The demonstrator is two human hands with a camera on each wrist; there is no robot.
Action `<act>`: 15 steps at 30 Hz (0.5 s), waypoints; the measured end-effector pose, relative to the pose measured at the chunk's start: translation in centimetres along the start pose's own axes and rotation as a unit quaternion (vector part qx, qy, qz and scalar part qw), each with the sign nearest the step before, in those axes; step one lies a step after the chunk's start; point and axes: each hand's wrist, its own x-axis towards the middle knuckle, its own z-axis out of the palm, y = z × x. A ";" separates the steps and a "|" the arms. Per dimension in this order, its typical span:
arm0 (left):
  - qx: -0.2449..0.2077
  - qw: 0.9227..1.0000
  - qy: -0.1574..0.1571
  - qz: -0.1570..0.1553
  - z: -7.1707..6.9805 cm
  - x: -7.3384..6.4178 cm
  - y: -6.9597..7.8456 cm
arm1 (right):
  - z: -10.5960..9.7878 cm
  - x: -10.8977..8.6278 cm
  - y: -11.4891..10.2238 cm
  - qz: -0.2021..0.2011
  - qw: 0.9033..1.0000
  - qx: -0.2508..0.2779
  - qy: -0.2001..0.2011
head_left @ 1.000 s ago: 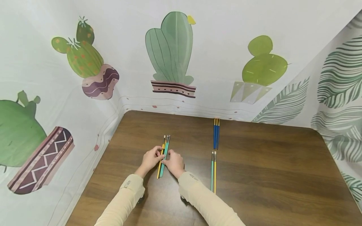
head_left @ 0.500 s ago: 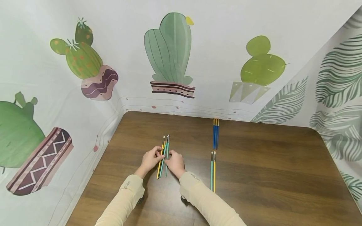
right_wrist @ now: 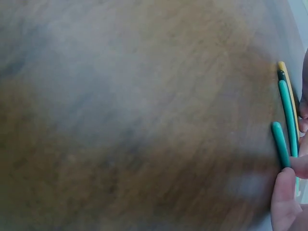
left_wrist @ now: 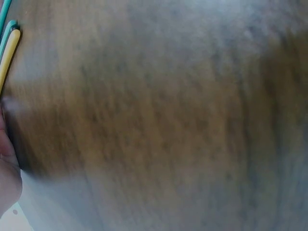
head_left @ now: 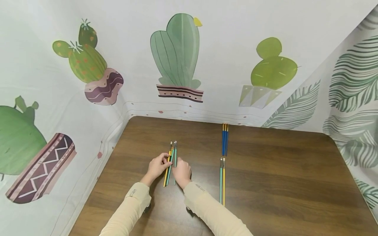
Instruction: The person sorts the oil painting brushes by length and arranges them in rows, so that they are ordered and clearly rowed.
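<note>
My left hand (head_left: 157, 167) pinches a small bundle of paintbrushes on the wooden table, its thumb lying across their handles. The bundle has a yellow paintbrush (head_left: 165, 177), a dark-handled one and a green paintbrush (head_left: 168, 177). Just to their right, my right hand (head_left: 182, 171) holds another green paintbrush (head_left: 175, 153) between thumb and fingers; part of the handle is hidden by the hand. Handle ends of the green brush (right_wrist: 279, 139) and the bundle's yellow brush (right_wrist: 282, 65) show in the right wrist view. Only an edge of the left hand (left_wrist: 7, 178) appears in the left wrist view.
Right of the hands lie a green paintbrush (head_left: 220, 183) and a yellow paintbrush (head_left: 223, 183), side by side. Behind them, several blue paintbrushes (head_left: 225, 141) lie near the table's (head_left: 280, 170) back edge. A cactus-print cloth (head_left: 224, 65) hangs behind the table.
The right hand has parted one green paintbrush from the bundle, its near end swinging right. The right hand has since turned slightly over it. The left hand stays in place.
</note>
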 end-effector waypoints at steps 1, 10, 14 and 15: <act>0.002 1.000 0.000 0.000 0.0 0.0 0.0 | 0.0 0.1 0.0 0.002 1.000 -0.001 0.000; 0.007 1.000 0.005 0.003 0.0 0.1 0.1 | 0.1 0.4 0.0 -0.008 1.000 -0.003 0.000; 0.008 1.000 0.006 0.002 0.0 0.1 0.1 | 0.1 0.4 -0.1 -0.010 1.000 -0.005 -0.004; 0.008 1.000 0.006 0.002 0.0 0.1 0.1 | 0.1 0.4 -0.1 -0.010 1.000 -0.008 -0.006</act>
